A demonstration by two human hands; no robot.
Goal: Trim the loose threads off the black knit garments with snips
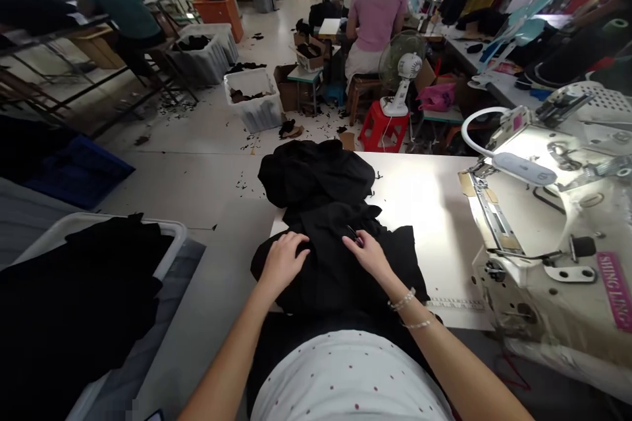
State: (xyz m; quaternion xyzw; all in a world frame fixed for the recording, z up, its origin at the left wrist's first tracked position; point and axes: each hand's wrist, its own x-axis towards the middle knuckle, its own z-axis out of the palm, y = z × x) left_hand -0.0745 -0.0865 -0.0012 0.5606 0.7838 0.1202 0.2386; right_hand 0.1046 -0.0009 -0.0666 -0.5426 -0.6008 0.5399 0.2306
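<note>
Black fabric (328, 266) lies bunched and folded over the near side of the white table, close to my body. My left hand (285, 258) rests on its left part, with the thumb apart from the gently bent fingers. Over the right part is my right hand (368, 253), its fingers curled around small dark thread snips (353, 235), only partly visible. Just beyond both hands sits a rounded heap of black cloth (316, 174), touching the fabric in front of me.
A sewing machine (538, 210) with a lit lamp stands to the right on the white table (419, 204). At left is a crate (180, 237) piled with black cloth. A fan (402, 72) on a red stool (385, 128) and seated people are ahead.
</note>
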